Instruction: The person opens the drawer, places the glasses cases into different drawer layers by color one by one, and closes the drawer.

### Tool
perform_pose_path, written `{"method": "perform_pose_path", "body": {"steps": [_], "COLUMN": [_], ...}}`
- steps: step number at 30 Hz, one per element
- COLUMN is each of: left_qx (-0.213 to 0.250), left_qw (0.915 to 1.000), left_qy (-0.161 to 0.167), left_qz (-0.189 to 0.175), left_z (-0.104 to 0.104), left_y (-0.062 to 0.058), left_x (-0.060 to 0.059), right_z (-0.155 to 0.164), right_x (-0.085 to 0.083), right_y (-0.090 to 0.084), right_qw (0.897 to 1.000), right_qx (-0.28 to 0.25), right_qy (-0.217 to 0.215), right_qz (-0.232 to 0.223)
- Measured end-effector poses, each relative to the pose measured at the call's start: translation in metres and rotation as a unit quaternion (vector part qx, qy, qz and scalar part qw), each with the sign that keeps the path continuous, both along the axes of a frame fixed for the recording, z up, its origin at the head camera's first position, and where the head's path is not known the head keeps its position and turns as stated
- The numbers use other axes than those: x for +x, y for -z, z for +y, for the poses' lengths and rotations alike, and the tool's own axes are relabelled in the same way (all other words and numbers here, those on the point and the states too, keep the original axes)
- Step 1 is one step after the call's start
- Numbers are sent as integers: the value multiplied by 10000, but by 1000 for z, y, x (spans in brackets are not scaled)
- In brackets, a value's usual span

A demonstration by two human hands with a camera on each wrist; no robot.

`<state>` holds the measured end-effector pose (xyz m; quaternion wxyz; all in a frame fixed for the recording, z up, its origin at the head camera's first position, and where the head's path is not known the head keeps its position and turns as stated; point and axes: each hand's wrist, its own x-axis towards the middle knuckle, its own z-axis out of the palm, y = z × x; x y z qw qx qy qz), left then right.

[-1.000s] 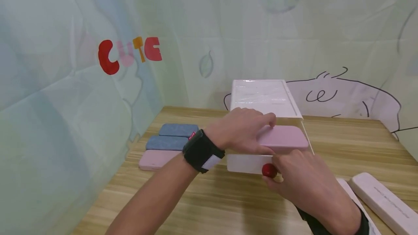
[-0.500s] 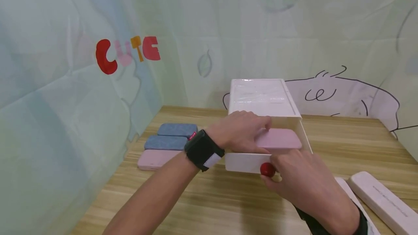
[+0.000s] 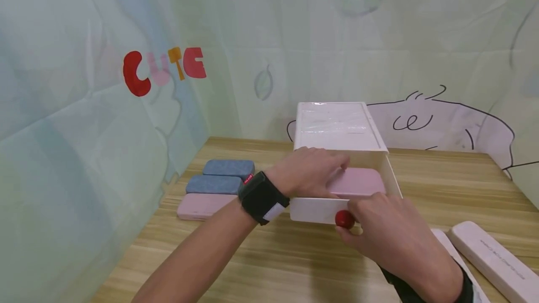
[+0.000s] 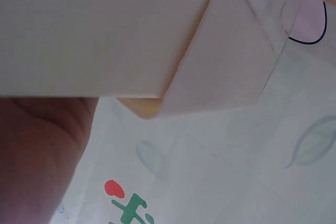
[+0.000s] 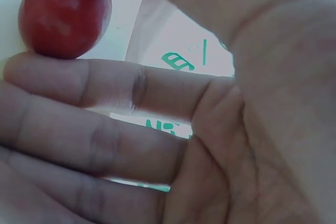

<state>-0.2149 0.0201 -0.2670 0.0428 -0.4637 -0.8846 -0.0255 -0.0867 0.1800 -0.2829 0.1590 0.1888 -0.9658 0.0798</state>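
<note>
A white box [image 3: 338, 127] stands at the back of the table, its drawer [image 3: 312, 210] pulled out towards me. Inside the drawer lies a pink glasses case [image 3: 361, 181]. My left hand [image 3: 309, 171] reaches over the drawer's left side and grips the left end of that case, thumb in front, fingers behind. Between thumb and index finger, my right hand [image 3: 400, 240] pinches the drawer's round red knob [image 3: 344, 219]; the right wrist view shows the knob [image 5: 65, 17] close up. In the left wrist view the drawer wall [image 4: 105, 35] hides the left hand's fingers.
On the left, two blue cases [image 3: 220, 184] and a pink case [image 3: 206, 205] lie in a row, partly behind my left wrist. At the right, a pale case with lettering [image 3: 497, 258] lies beside another pale one [image 3: 442, 237], partly covered by my right arm.
My left hand has lowered the pink glasses case into the drawer and shifted it slightly left. My right hand has stayed on the knob.
</note>
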Motion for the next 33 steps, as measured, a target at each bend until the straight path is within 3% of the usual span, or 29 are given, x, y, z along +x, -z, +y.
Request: {"method": "perform_pose_path", "body": {"steps": [6,17,33], "left_qx": [-7,135,4], "left_qw": [9999,9997,9993], "left_qy": [27,129,-54], "left_qz": [122,-180,366], "left_z": [-2,-11,-9], "left_y": [2,-2,0], "left_x": [-1,4,1], "right_z": [0,-1,-1], "right_x": [0,-1,-1], "right_y": [0,-1,-2], "right_qw": [10000,9999,9999], "right_qx": [-6,9,-13], "right_qy": [5,-7,-116], "right_qz": [12,-130,20]}}
